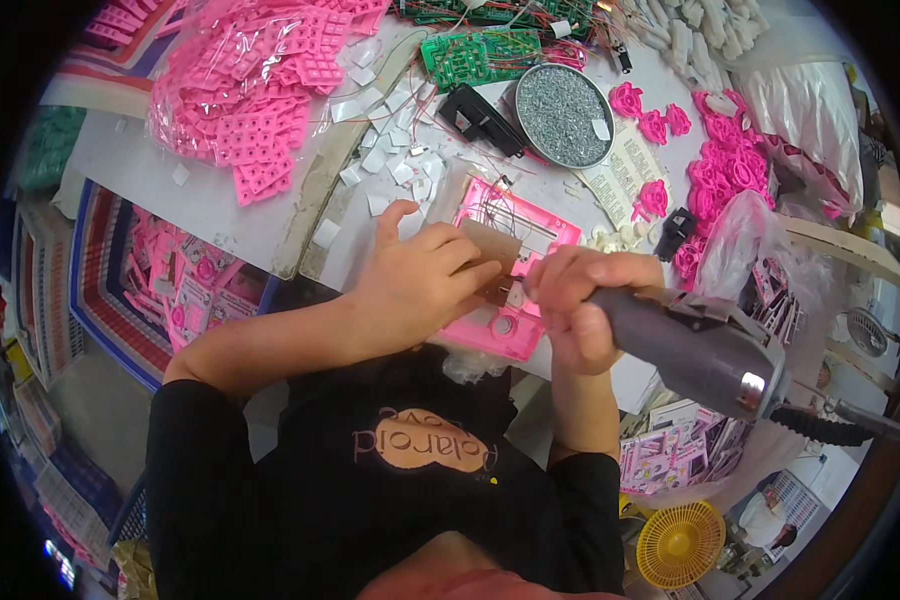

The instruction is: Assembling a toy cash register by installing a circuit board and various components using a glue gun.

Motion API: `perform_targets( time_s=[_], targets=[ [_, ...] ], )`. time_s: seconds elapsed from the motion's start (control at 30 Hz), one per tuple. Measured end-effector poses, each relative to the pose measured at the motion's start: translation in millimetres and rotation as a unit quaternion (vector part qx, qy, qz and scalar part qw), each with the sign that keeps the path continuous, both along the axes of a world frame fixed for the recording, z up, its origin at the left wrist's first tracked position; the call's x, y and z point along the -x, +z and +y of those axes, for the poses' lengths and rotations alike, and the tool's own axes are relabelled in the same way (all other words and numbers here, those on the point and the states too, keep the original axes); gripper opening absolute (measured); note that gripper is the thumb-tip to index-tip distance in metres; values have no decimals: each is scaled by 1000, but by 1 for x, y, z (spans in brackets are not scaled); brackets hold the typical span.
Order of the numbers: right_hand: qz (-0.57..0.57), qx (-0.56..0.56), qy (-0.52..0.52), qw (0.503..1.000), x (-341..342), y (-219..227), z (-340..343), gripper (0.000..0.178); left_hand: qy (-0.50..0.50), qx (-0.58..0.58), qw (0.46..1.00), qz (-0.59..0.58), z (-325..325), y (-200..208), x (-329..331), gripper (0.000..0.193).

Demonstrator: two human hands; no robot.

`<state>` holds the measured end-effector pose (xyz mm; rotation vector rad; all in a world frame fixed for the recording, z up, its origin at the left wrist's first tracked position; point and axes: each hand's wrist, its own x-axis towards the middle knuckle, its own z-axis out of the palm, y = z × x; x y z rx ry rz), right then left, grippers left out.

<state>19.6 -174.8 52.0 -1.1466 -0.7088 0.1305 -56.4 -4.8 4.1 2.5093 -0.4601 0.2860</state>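
My right hand (pixel 592 300) is wrapped round a dark grey power screwdriver (pixel 685 345), whose tip points left into a pink plastic housing (pixel 515 335). The housing lies on the table right in front of me, with thin wires along its far part. A brown rectangular board (pixel 492 243) sits in it. My left hand (pixel 425 265) rests over the board's left side, its little finger raised apart and its other fingers reaching toward the screwdriver tip. My fingers partly hide the spot where the tip meets the housing.
Beyond the housing stands a round dish of small screws (pixel 564 112) beside a black plastic part (pixel 480 120). Green circuit boards (pixel 470 58) with wires lie at the back. A bag of pink keypads (pixel 260 90) is far left, pink parts (pixel 725 150) right. A yellow basket (pixel 680 543) stands below right.
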Motion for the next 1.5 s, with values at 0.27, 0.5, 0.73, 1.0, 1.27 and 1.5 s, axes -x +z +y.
perform_targets(
  time_s=[0.27, 0.5, 0.73, 1.0, 1.27, 1.5],
  targets=[
    [17, 32, -19, 999, -12, -17, -4, 37, -4, -38, 999, 0, -7, -7, -5, 34],
    [25, -1, -11, 1000, -15, -22, 1, 33, 1, 8, 1000, 26, -6, -5, -7, 35],
    [11, -16, 11, 1000, -7, -1, 1, 33, 65, 112, 991, 44, -16, 4, -14, 25],
    [40, -1, 17, 999, 1, -4, 0, 32, 40, 80, 995, 39, -13, -10, -9, 16],
    [33, 7, 19, 999, 1, -7, -1, 31, 39, 105, 993, 46, -13, -5, -11, 16],
    [48, 26, 21, 998, 3, -6, 1, 32, 41, 97, 993, 51, -12, -9, -9, 14]
  ],
)
